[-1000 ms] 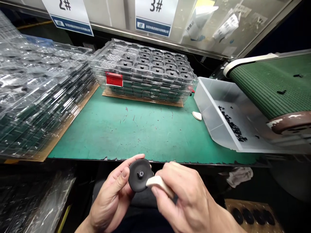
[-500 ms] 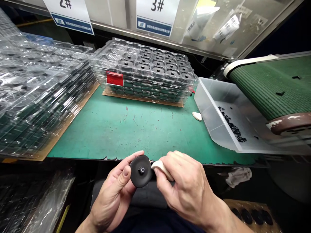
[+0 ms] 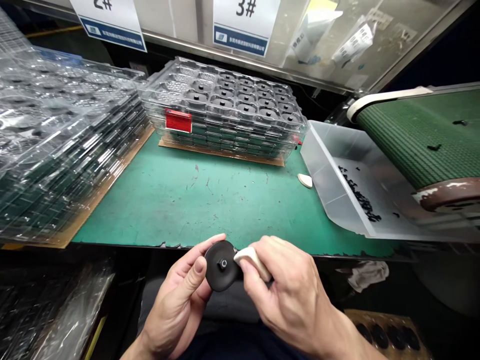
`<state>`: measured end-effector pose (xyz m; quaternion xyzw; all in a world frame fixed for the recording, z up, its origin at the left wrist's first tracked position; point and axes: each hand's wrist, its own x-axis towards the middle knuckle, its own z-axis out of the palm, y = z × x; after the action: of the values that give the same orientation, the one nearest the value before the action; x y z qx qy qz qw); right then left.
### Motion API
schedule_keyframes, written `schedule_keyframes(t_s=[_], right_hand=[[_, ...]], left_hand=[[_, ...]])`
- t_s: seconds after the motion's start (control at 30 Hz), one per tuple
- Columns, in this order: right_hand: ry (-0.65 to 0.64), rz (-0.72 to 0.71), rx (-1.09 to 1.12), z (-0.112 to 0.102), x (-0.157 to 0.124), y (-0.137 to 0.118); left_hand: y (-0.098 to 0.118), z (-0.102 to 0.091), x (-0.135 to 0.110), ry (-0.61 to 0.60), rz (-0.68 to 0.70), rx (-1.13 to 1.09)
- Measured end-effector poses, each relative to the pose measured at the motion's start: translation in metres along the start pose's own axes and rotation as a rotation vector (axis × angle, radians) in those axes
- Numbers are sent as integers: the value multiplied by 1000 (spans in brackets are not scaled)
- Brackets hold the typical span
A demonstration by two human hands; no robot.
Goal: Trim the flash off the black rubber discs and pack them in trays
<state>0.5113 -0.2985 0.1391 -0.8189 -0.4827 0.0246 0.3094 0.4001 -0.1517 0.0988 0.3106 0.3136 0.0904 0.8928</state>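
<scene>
My left hand [image 3: 180,295] is closed round the left edge of a round black plastic disc [image 3: 216,280], thumb in front and fingers behind. A short stem stands up from the disc's middle and faces me. Between thumb and fingers of my right hand [image 3: 287,285] is a small white pad [image 3: 252,260]. Its tip lies at the disc's right rim; whether it presses there I cannot tell. Both hands are just in front of the table's near edge. A second white pad [image 3: 305,180] lies on the green table top [image 3: 210,200].
A stack of clear trays [image 3: 232,130] holding black discs stands at the back. More clear trays [image 3: 75,150] are piled on the left. At right, a translucent bin [image 3: 337,210] with small black pieces sits below a green conveyor belt [image 3: 423,130].
The disc and both hands have shifted very slightly to the right in view, the disc a little more. Both grips are the same, and the pad is still at the rim.
</scene>
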Motion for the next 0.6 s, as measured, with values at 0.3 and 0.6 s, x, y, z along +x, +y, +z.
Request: schedule_keyframes(t_s=[0.3,0.6], right_hand=[[-21,5,0,3,2,5],[-199,-138,14,-1,9,6]], left_hand=[[-4,-5,0,-77,-86,19],[-9,-17,5,-229,-216,3]])
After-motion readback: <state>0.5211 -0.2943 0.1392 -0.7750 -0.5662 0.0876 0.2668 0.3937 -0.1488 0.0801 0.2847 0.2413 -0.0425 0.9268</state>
